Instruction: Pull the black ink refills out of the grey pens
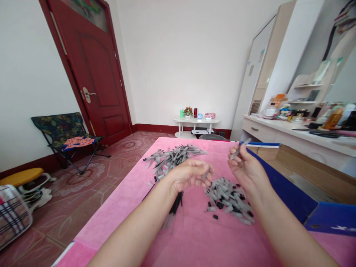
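Observation:
My right hand is raised over the right side of the pink-covered table, its fingers pinching a clear, slim pen that tilts up to the right. To its left, my left hand has its fingers curled round a small greyish translucent piece that looks like a pen cap, partly hidden by the fingers. Below and between the hands lies a heap of translucent pen caps mixed with small black plugs. Behind my left hand spreads a pile of pens. Dark thin refills lie partly under my left forearm.
A blue-sided cardboard box stands open at the table's right edge. Beyond it is a white dresser crowded with bottles. A low white stand is against the far wall; a folding chair stands near the red door.

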Demonstrator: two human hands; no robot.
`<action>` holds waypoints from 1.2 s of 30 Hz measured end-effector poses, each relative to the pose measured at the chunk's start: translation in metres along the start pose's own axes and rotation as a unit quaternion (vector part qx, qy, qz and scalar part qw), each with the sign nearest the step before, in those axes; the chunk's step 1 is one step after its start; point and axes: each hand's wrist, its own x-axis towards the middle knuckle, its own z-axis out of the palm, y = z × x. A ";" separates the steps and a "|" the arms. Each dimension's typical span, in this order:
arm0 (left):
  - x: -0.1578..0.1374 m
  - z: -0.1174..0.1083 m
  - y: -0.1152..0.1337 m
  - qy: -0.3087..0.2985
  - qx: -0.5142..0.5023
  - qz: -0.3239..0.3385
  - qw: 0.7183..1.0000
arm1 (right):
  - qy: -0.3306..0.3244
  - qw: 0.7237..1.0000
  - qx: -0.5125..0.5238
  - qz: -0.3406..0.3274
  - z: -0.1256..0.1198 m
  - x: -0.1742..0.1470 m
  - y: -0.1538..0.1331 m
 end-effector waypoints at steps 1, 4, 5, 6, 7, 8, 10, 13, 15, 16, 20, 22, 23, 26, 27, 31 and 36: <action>0.001 0.000 0.000 0.031 0.016 0.016 0.999 | 0.015 1.000 -0.016 0.017 -0.006 0.004 -0.005; 0.006 -0.001 -0.007 0.112 0.143 0.042 0.982 | 0.037 0.996 -0.052 0.064 -0.016 0.008 -0.012; 0.009 0.000 -0.013 0.132 0.186 0.039 0.973 | 0.041 0.995 -0.058 0.069 -0.017 0.008 -0.013; 0.012 0.001 -0.021 0.144 0.219 0.031 0.965 | 0.043 0.995 -0.063 0.067 -0.016 0.008 -0.012; 0.015 0.003 -0.030 0.148 0.235 0.016 0.961 | 0.045 0.994 -0.071 0.062 -0.015 0.007 -0.012; 0.019 0.005 -0.041 0.144 0.238 -0.002 0.961 | 0.045 0.994 -0.082 0.055 -0.014 0.007 -0.011; 0.026 0.010 -0.060 0.140 0.226 -0.034 0.964 | 0.046 0.992 -0.107 0.043 -0.011 0.005 -0.008; 0.032 0.019 -0.076 0.124 0.217 -0.051 0.967 | 0.032 0.988 -0.141 0.049 -0.008 0.001 -0.004; 0.033 0.022 -0.072 0.119 0.236 -0.012 0.964 | -0.009 0.983 -0.171 0.064 -0.006 -0.002 0.000; 0.032 0.023 -0.066 0.126 0.251 0.022 0.960 | -0.034 0.979 -0.188 0.073 -0.005 -0.005 0.002; 0.026 0.020 -0.035 0.209 0.290 0.161 0.920 | -0.092 0.969 -0.203 0.106 0.004 -0.014 0.014; 0.023 0.017 -0.024 0.249 0.296 0.210 0.898 | -0.092 0.976 -0.163 0.111 0.010 -0.017 0.019; 0.022 0.016 -0.022 0.261 0.297 0.229 0.890 | -0.085 0.980 -0.140 0.109 0.013 -0.019 0.020; 0.019 0.017 -0.019 0.273 0.284 0.272 0.878 | -0.056 0.989 -0.088 0.105 0.020 -0.023 0.020; 0.019 0.019 -0.018 0.272 0.273 0.286 0.877 | -0.049 0.990 -0.076 0.104 0.022 -0.024 0.020; 0.016 0.026 -0.016 0.259 0.233 0.336 0.875 | -0.060 0.991 -0.051 0.110 0.027 -0.030 0.022; 0.013 0.031 -0.011 0.248 0.235 0.377 0.861 | -0.089 0.988 -0.088 0.092 0.031 -0.037 0.031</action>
